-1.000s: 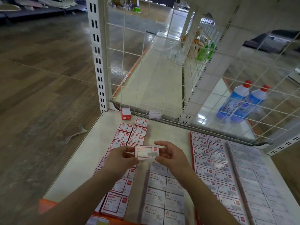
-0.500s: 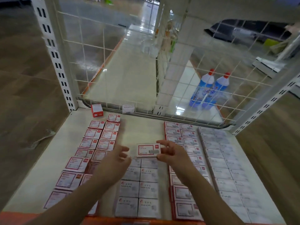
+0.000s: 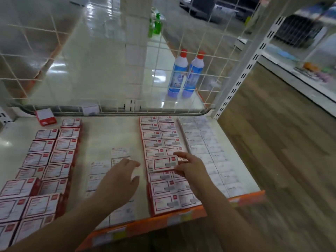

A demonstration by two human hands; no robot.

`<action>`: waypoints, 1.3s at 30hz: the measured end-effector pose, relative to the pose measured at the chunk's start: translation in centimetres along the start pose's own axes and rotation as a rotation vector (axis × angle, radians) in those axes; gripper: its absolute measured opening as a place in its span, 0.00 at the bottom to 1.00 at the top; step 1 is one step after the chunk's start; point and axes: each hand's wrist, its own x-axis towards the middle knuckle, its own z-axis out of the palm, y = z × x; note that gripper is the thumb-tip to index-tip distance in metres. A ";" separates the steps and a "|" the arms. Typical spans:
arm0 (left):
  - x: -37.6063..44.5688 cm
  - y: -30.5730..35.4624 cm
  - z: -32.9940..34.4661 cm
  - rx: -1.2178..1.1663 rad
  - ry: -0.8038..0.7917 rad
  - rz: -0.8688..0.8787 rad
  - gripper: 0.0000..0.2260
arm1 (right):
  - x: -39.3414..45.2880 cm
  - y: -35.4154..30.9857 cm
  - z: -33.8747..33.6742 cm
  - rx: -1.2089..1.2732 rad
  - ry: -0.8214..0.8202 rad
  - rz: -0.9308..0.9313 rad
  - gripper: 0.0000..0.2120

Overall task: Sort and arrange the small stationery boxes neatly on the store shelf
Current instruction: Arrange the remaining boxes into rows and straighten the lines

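a: what's changed?
b: the left hand (image 3: 119, 180) has let go, fingers loose over the white paper-clip boxes (image 3: 100, 167). only the right hand (image 3: 189, 165) pinches the red-bordered box (image 3: 165, 163) now
a: where is it?
b: carried toward 3 o'clock, above the red-bordered double column (image 3: 160, 140), seemingly its matching group, at the shelf (image 3: 111, 135) centre

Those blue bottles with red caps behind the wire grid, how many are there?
2. One blue bottle stands on the left and the other bottle close beside it on the right, both upright behind the wire grid. More could be hidden.
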 end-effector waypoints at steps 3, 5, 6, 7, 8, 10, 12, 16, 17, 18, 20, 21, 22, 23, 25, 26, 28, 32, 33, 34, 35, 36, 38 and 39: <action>0.0 1.4 1.1 0.048 -0.090 0.042 0.19 | -0.4 0.6 -1.7 0.085 0.061 0.047 0.19; 0.1 2.3 2.0 0.078 -0.146 0.064 0.20 | -0.7 1.2 -2.8 0.080 0.089 0.078 0.19; 0.2 2.7 2.4 0.096 -0.170 0.085 0.21 | -0.8 1.5 -3.3 0.067 0.099 0.093 0.18; 0.2 3.0 2.7 0.116 -0.193 0.111 0.22 | -1.0 1.8 -3.7 0.051 0.108 0.105 0.18; 0.2 3.2 3.0 0.129 -0.209 0.137 0.23 | -1.1 2.1 -4.1 0.036 0.119 0.115 0.18; 0.3 3.7 3.3 0.138 -0.238 0.167 0.24 | -1.4 2.5 -4.8 0.005 0.142 0.128 0.17; 0.4 4.1 3.5 0.157 -0.265 0.182 0.27 | -1.6 2.6 -5.4 -0.034 0.150 0.137 0.16; 0.6 4.7 3.9 0.190 -0.323 0.184 0.31 | -1.9 3.2 -5.8 -0.100 0.110 0.192 0.16; 0.6 4.7 4.0 0.198 -0.330 0.179 0.31 | -2.0 3.4 -5.8 -0.122 0.094 0.207 0.16; 0.7 4.7 4.1 0.204 -0.336 0.175 0.32 | -2.0 3.6 -5.7 -0.145 0.083 0.218 0.16; 0.7 4.7 4.1 0.210 -0.344 0.166 0.32 | -2.1 3.9 -5.5 -0.180 0.077 0.227 0.15; 0.7 4.7 4.2 0.209 -0.347 0.164 0.33 | -2.2 3.9 -5.4 -0.195 0.077 0.224 0.15; 0.8 4.8 4.2 0.207 -0.347 0.163 0.33 | -2.3 3.8 -5.3 -0.209 0.076 0.217 0.14; 0.8 4.8 4.2 0.205 -0.349 0.161 0.33 | -2.4 3.9 -5.2 -0.241 0.076 0.206 0.15; 0.9 4.8 4.2 0.202 -0.347 0.156 0.33 | -2.5 3.9 -5.2 -0.365 0.080 0.163 0.16; 0.9 4.9 4.2 0.201 -0.346 0.154 0.33 | -2.5 4.0 -5.2 -0.420 0.085 0.143 0.16; 0.9 4.8 4.3 0.200 -0.345 0.151 0.33 | -2.7 4.2 -5.2 -0.492 0.096 0.112 0.16; 0.7 4.8 4.2 0.200 -0.346 0.145 0.33 | -2.9 4.5 -5.5 -0.554 0.111 0.083 0.16; 0.7 4.8 4.2 0.199 -0.348 0.144 0.33 | -3.0 4.5 -5.5 -0.559 0.109 0.086 0.16; 0.7 4.9 4.2 0.201 -0.350 0.145 0.33 | -3.1 4.5 -5.5 -0.567 0.107 0.088 0.15; 0.8 4.9 4.2 0.205 -0.351 0.147 0.33 | -3.1 4.6 -5.5 -0.583 0.106 0.089 0.15; 0.8 4.9 4.2 0.208 -0.353 0.148 0.32 | -3.1 4.7 -5.5 -0.604 0.106 0.087 0.15; 0.9 4.9 4.2 0.212 -0.353 0.151 0.32 | -3.2 4.9 -5.3 -0.650 0.109 0.079 0.14; 1.0 4.9 4.3 0.214 -0.353 0.152 0.33 | -3.3 5.0 -5.2 -0.670 0.110 0.074 0.14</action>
